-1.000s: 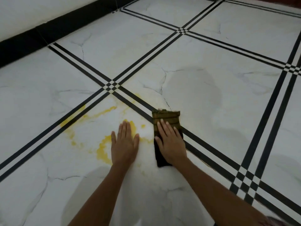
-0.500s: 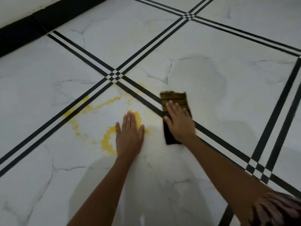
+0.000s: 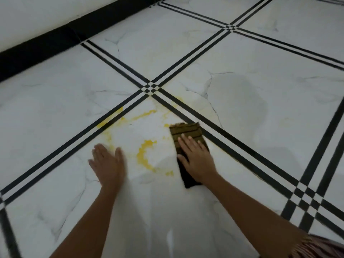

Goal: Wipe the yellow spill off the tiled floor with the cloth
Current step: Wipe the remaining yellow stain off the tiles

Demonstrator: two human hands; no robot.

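Observation:
A yellow spill [image 3: 143, 153] lies in streaks and blotches on the white marble-look tiled floor [image 3: 260, 108], spreading up-left across the black tile lines [image 3: 109, 121]. A folded dark olive striped cloth [image 3: 186, 131] lies flat on the floor just right of the spill. My right hand [image 3: 195, 161] presses palm-down on the cloth, covering its lower half. My left hand [image 3: 108, 164] rests flat on the floor left of the spill, fingers together, holding nothing.
Black double lines cross the tiles, meeting in a checkered joint [image 3: 151, 88]. A black skirting strip [image 3: 55, 41] runs under a white wall at the upper left. A dull patch [image 3: 236, 97] shows on the tile to the right. A striped sleeve [image 3: 320, 246] shows at the bottom right.
My left hand has slid left off the spill, uncovering the yellow blotch. My right hand has drawn the cloth back toward me and toward the spill.

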